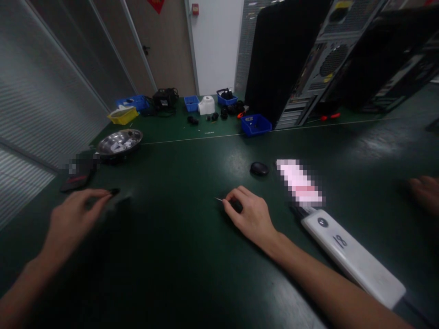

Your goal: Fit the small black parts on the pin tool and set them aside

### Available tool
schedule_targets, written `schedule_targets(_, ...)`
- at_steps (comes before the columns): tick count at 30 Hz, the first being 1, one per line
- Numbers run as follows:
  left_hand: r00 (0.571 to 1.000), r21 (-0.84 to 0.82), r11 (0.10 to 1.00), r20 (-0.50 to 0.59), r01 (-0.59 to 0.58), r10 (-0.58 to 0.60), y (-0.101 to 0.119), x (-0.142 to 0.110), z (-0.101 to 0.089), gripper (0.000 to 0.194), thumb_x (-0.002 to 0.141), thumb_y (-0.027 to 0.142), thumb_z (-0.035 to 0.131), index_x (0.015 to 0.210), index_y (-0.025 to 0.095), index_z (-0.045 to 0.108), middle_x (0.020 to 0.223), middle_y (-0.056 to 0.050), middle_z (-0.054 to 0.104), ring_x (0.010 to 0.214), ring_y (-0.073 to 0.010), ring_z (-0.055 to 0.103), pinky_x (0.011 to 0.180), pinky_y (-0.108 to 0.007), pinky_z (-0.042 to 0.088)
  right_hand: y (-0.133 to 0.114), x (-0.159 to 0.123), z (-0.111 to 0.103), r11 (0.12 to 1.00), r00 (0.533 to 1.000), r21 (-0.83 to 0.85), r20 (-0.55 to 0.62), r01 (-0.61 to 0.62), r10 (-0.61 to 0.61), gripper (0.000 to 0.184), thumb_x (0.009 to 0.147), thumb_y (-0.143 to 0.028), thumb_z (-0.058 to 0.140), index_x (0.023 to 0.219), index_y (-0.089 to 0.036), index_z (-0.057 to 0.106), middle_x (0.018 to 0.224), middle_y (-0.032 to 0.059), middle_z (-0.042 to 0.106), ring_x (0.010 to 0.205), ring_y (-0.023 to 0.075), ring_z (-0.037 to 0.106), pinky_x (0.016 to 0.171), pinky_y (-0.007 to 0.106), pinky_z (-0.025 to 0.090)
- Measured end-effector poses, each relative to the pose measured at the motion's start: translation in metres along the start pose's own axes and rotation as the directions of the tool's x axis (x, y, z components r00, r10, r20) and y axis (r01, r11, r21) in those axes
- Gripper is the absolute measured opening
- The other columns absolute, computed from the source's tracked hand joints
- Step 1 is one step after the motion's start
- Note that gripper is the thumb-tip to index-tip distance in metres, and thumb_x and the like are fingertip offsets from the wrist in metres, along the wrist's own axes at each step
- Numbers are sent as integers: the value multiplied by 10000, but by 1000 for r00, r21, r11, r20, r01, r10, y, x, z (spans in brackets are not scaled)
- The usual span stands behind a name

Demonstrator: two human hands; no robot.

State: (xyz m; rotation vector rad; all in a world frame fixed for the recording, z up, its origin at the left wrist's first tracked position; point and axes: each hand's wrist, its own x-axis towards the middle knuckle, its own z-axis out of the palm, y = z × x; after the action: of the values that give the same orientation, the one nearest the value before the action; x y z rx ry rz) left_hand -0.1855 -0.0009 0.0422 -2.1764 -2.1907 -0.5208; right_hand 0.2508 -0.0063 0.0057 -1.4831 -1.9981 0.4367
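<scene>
At the left, my left hand [73,214] pinches a small dark piece [115,191] between thumb and fingertips, a little above the green table [178,246]. Its kind is too blurred to make out. Near the middle, my right hand [248,210] rests low over the table with thumb and forefinger closed on a thin, light needle-like piece [218,199] that points left. A black computer mouse [259,168] lies just beyond my right hand. To the right of that hand is a white power strip [353,256] marked 18.
A lit, blurred-out phone [298,180] lies at the strip's far end. A metal bowl [120,142] with scraps stands back left, near a yellow tray [123,115]. Blue bins [255,125] and computer cases [284,59] line the back. Another person's hand [425,192] is at the right edge.
</scene>
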Motion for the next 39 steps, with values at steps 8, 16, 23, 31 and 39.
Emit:
schedule_targets(8,811,-468,753,120,-462,572,186,2,75,151,993,288,522,1063,249,650,1102,-8,682,1051,-157,616,938,-356,546,-4,2,-2,999,999,-25,-8,-35,34,153,959,-364,604,895,-238,664,897,-3,662,764,154,624,702,287,421)
schedule_targets(16,819,-558,716,108,-420,564,188,5,89,159,992,276,535,1111,268,640,1186,16,661,1145,-125,586,1014,-337,514,-3,1,-1,999,999,-48,45,-23,25,132,948,-358,609,912,-240,657,906,-8,677,752,152,626,666,283,389)
schedule_targets(23,839,-646,692,143,-323,525,186,5,89,246,993,296,533,1198,302,668,1169,8,700,1115,-133,626,997,-339,542,-4,1,-3,1000,996,-18,92,20,-18,122,959,-345,589,927,-245,651,911,-8,672,734,144,617,677,277,404)
schedule_targets(31,819,-690,629,92,-357,566,181,4,93,248,984,245,544,1162,284,713,1162,-10,726,1106,-143,650,978,-345,572,-7,1,-3,997,989,-6,126,83,-82,174,994,-370,544,966,-233,649,933,11,668,732,140,610,667,268,413)
schedule_targets(39,758,-617,602,15,-507,652,184,0,93,256,978,187,546,1173,259,693,1161,1,724,1097,-122,632,976,-313,561,-5,0,0,994,984,-1,142,105,-104,151,991,-345,553,975,-235,655,951,7,663,729,131,606,671,265,421)
